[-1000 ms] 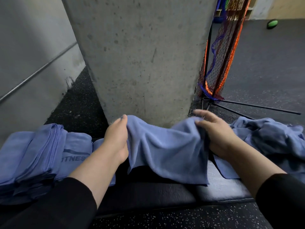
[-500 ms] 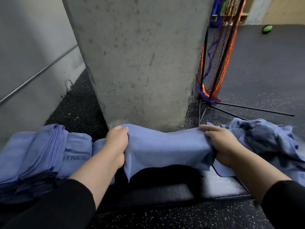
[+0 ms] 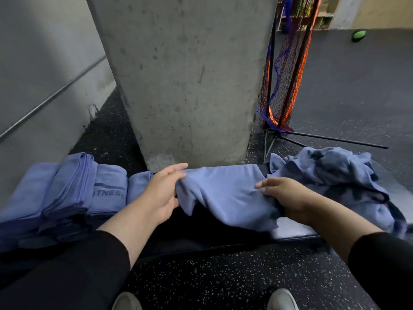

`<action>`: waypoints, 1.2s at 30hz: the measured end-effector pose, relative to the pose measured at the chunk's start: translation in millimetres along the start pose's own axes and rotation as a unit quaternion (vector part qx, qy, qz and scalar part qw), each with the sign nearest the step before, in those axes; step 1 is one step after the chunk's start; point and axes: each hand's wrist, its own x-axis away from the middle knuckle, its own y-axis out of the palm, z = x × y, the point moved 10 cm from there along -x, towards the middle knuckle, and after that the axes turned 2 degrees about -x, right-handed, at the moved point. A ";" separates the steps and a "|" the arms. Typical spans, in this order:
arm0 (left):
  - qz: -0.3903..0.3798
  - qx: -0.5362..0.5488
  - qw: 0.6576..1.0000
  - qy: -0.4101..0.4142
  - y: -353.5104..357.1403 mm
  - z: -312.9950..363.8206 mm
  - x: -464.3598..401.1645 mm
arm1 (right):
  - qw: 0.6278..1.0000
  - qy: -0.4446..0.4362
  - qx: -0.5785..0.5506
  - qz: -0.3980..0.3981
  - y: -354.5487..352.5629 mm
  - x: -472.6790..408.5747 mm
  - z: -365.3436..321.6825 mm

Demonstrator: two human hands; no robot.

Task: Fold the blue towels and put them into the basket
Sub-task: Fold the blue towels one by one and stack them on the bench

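A blue towel point(image 3: 225, 195) lies draped across the dark padded surface point(image 3: 295, 230) right in front of the concrete pillar point(image 3: 185, 81), its near edge hanging loose and rumpled over the front of the surface. The left hand point(image 3: 162, 193) is at the towel's left end, fingers stretched out almost straight along the far edge with the cloth touching the palm side; it looks more like a flat touch than a grip. The right hand point(image 3: 283, 195) sits on the towel's right end with its fingers curled down into the fabric, bunching it, so it is holding that end. Both arms wear black sleeves point(image 3: 73, 274). To the left, touching one another along the same surface, are folded blue towels point(image 3: 67, 191), stacked and lined up, one showing part of a printed word. To the right, just beside the right hand, a heap of unfolded blue towels point(image 3: 339, 175) lies crumpled. Behind that heap a red and blue net point(image 3: 283, 86) on thin black legs stands on the speckled floor point(image 3: 223, 283), and far off a green ball point(image 3: 358, 35) rests on the floor. Two pale shoe tips point(image 3: 282, 299) show at the bottom edge.
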 end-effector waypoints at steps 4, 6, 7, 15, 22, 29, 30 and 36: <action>0.026 -0.069 0.997 0.037 -10.9 6.5 10.1 | 0.992 -0.062 0.038 0.102 -26.3 3.6 -7.0; 0.010 -0.141 0.989 0.038 -10.8 3.6 17.4 | 0.990 -0.065 0.078 0.098 -26.8 10.1 -5.1; 0.009 -0.216 0.975 0.048 -12.0 2.2 19.8 | 0.987 -0.069 0.104 0.097 -26.0 14.0 -3.9; -0.012 -0.683 0.712 0.163 4.1 -33.1 23.0 | 0.836 -0.131 0.523 0.102 -3.7 27.1 20.3; -0.080 -0.807 0.520 0.269 33.3 -51.3 57.4 | 0.761 -0.292 0.570 0.106 21.6 54.1 15.5; -0.169 -0.802 0.510 0.261 24.8 -86.6 64.4 | 0.736 -0.281 0.615 -0.033 23.0 56.8 60.4; -0.168 -0.798 0.520 0.256 24.5 -86.0 63.2 | 0.751 -0.281 0.597 -0.028 20.5 53.9 58.3; -0.172 -0.791 0.560 0.175 20.1 -94.0 46.6 | 0.780 -0.194 0.593 -0.040 20.0 34.3 52.1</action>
